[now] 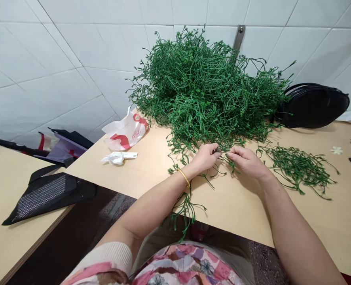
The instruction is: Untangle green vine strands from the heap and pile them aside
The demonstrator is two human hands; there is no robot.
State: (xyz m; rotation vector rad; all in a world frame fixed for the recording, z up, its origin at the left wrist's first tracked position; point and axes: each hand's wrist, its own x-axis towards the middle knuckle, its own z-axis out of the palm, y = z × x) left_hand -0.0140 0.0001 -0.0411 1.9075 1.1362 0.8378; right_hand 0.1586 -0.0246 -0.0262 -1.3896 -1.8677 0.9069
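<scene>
A tall tangled heap of green artificial plant stems [211,87] with small budded tips stands at the back of the table. At its front edge my left hand [206,156], with a yellow bangle at the wrist, pinches a thin green stem. Close beside it, my right hand [245,160] is also pinched on green stem strands, and a few tips hang below its fingers. Exactly where the fingertips grip is partly hidden. Loose stems [187,209] trail under my left forearm and over the table's front edge. A smaller flat pile of stems [302,166] lies right of my right hand.
On the left lie a white and red plastic bag [126,132] and a crumpled white tissue [116,158]. A black mesh bag [49,196] rests on the neighbouring table. A black bag [316,105] and a small white flower [336,150] are at the right. Tiled wall [118,43] bounds the back.
</scene>
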